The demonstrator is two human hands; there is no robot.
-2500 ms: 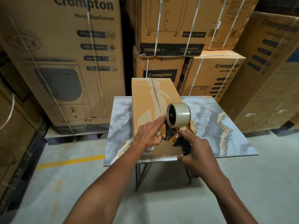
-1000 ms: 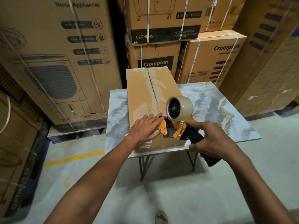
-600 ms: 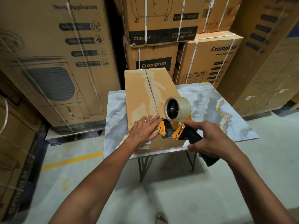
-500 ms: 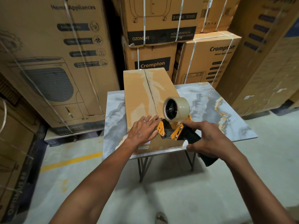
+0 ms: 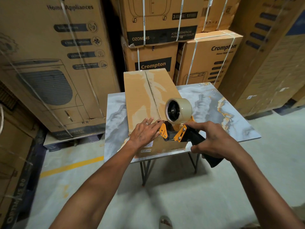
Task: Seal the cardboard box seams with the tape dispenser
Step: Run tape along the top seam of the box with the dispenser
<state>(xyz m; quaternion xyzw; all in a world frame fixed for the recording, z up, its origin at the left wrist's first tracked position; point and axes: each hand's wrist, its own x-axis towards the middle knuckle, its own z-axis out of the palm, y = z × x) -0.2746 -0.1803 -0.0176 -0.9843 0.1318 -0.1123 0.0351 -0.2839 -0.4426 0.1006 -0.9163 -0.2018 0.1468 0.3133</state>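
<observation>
The right hand (image 5: 212, 142) stayed clamped on the orange-plated tape dispenser (image 5: 179, 128); the left hand (image 5: 145, 131) remained flat, fingers extended, on the matte cardboard box (image 5: 145, 96).

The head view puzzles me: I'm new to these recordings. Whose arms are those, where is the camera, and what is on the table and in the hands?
There is no machine here. A person wears a camera on their head, so you look forward and down along their own arms. On the marble-patterned table lies a long cardboard box with a seam along its top. The left hand lies flat on the box's near end. The right hand grips the black handle of a tape dispenser, whose tape roll stands above the seam. Strapped cartons are stacked behind the table.
</observation>
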